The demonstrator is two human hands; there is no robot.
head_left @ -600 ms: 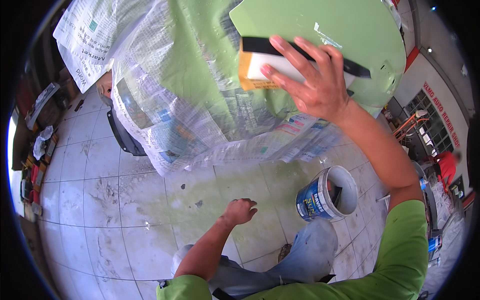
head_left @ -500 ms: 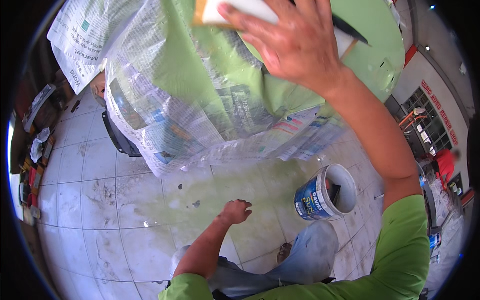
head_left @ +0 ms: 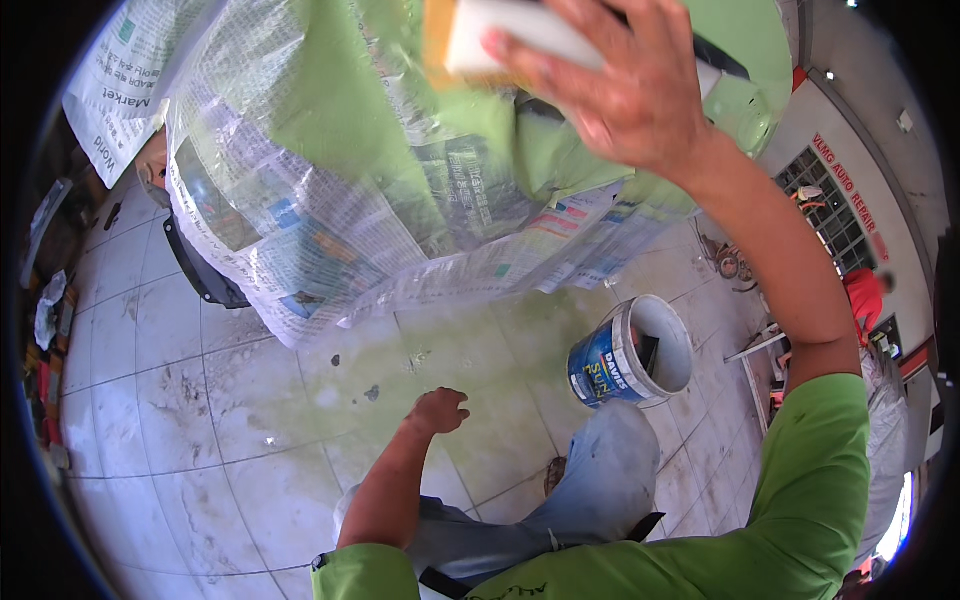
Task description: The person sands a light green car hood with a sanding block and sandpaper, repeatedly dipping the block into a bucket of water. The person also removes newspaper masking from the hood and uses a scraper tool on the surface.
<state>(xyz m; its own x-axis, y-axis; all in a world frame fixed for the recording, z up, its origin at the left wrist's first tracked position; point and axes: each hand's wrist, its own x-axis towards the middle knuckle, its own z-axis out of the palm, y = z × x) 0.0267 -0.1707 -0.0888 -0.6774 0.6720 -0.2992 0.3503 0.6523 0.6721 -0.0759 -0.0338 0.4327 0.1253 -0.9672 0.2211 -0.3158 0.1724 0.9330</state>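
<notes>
Block (head_left: 545, 38) in right hand (head_left: 640, 100), part-open around it: thumb on white near face, fingers reaching over, tips cut off by frame. Block sits under the hand, long axis roughly left-right, right end tipped slightly toward the body. Tan sheet (head_left: 436, 45) at the end left of the hand; dark strip (head_left: 722, 58) pokes out right of it, can't tell if one piece with block. Panel (head_left: 752, 35) beyond and right of that hand, paper (head_left: 330, 255) left and nearer the body. Block-to-panel contact: can't tell. Left hand (head_left: 438, 411) well apart, loosely curled, nothing visible in it; bucket (head_left: 592, 372) to its right. Right hand obviously nearer.
</notes>
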